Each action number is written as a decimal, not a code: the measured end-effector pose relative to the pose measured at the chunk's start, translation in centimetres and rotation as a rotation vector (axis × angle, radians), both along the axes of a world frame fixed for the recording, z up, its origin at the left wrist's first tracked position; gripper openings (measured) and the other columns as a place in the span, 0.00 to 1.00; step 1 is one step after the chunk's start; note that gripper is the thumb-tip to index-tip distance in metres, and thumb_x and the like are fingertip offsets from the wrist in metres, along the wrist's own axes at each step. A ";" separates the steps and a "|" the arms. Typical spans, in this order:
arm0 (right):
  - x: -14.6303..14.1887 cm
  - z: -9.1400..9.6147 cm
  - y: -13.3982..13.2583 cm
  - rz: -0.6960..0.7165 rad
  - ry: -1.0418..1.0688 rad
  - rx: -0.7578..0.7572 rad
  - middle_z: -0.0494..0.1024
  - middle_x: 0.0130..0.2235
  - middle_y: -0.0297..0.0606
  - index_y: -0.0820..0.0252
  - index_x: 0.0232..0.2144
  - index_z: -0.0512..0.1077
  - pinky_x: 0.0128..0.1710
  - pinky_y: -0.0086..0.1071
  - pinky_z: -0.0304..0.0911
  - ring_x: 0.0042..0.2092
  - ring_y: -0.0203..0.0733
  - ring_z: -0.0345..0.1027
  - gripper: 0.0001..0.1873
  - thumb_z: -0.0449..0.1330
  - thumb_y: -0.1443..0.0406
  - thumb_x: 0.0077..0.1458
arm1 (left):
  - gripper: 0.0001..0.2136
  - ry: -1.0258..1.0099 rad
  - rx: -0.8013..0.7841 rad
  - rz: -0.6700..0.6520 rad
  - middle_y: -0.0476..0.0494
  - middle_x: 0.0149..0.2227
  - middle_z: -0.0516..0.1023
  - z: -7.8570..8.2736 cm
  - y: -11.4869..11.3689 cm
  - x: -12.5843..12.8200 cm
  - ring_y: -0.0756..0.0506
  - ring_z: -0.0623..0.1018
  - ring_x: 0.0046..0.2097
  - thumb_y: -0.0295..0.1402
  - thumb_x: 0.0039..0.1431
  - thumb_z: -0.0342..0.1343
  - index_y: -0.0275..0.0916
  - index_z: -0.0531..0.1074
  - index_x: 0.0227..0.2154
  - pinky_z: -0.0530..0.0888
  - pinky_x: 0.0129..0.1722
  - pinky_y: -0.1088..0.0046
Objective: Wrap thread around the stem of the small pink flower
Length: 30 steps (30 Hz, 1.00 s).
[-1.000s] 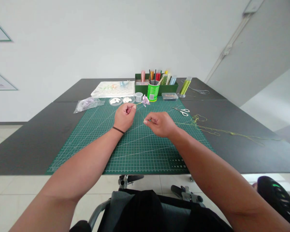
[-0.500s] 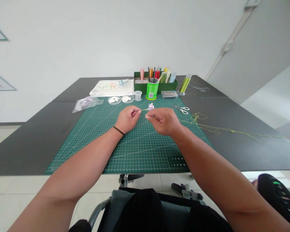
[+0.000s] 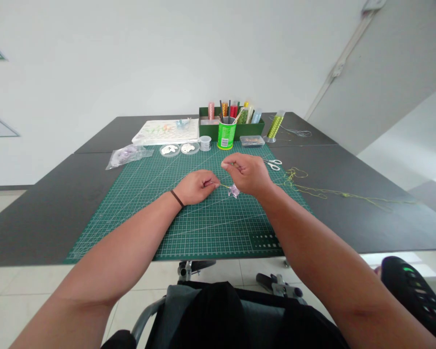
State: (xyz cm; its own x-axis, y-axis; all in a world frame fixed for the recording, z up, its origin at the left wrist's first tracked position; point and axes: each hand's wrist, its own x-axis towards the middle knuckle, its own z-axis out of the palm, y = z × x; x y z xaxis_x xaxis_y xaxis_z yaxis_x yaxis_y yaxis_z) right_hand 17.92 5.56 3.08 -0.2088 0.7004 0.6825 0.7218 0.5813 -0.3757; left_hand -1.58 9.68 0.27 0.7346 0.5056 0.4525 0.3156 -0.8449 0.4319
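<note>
My left hand [image 3: 199, 186] is closed in a pinch on the thin yellow-green stem of a small artificial flower [image 3: 233, 191]. Pale purple petals point right and down from the fingertips, just over the green cutting mat [image 3: 203, 232]. Higher and to the right, my right hand [image 3: 247, 172] is also pinched, its thumb against the fingers. Whatever lies between those fingertips is too small to make out. A yellow-green thread [image 3: 312, 189] trails over the mat's right edge onto the dark table and passes out of sight behind my right wrist. White-handled scissors [image 3: 274, 164] lie partly hidden behind my right hand.
Along the back stand a green can [image 3: 225, 134] with sticks, a dark green box [image 3: 209, 131] of thread spools, and a yellow-green spool [image 3: 275, 127]. Dishes of white pieces [image 3: 169, 150], a plastic bag [image 3: 127, 155] and a painted sheet [image 3: 145, 133] are at the left.
My left hand has moved down and slightly right, and the flower has swung lower, out from behind my right hand. My right hand has risen slightly, away from the stem.
</note>
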 end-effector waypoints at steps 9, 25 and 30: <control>0.4 -0.4 1.2 -0.055 0.209 -0.204 0.70 0.23 0.29 0.59 0.30 0.75 0.29 0.29 0.52 0.25 0.32 0.58 0.09 0.59 0.60 0.55 | 0.06 0.003 -0.010 -0.061 0.50 0.26 0.73 0.1 -0.2 0.0 0.50 0.73 0.31 0.31 0.61 0.53 0.38 0.73 0.30 0.70 0.35 0.74; 0.6 -2.2 3.0 -0.059 0.320 -0.481 0.59 0.18 0.25 0.60 0.27 0.74 0.24 0.29 0.45 0.22 0.30 0.48 0.11 0.60 0.57 0.48 | 0.07 -0.130 0.020 -0.034 0.50 0.26 0.73 0.4 -0.5 -0.1 0.50 0.73 0.31 0.33 0.61 0.54 0.38 0.72 0.30 0.69 0.34 0.74; 0.5 -3.5 3.7 0.037 0.348 -0.572 0.63 0.19 0.27 0.61 0.28 0.74 0.24 0.29 0.47 0.23 0.31 0.51 0.16 0.61 0.53 0.46 | 0.08 -0.192 0.091 0.013 0.51 0.23 0.70 0.4 -0.4 -0.2 0.51 0.71 0.29 0.34 0.62 0.54 0.38 0.72 0.29 0.69 0.33 0.73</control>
State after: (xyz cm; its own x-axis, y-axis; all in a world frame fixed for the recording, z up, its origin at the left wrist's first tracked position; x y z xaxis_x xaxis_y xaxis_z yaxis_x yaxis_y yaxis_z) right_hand 18.47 9.25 -0.38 -0.0746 0.9685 0.2377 0.4861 0.2435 -0.8393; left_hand -1.78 9.25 0.66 0.6242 0.4651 0.6277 0.2456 -0.8796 0.4075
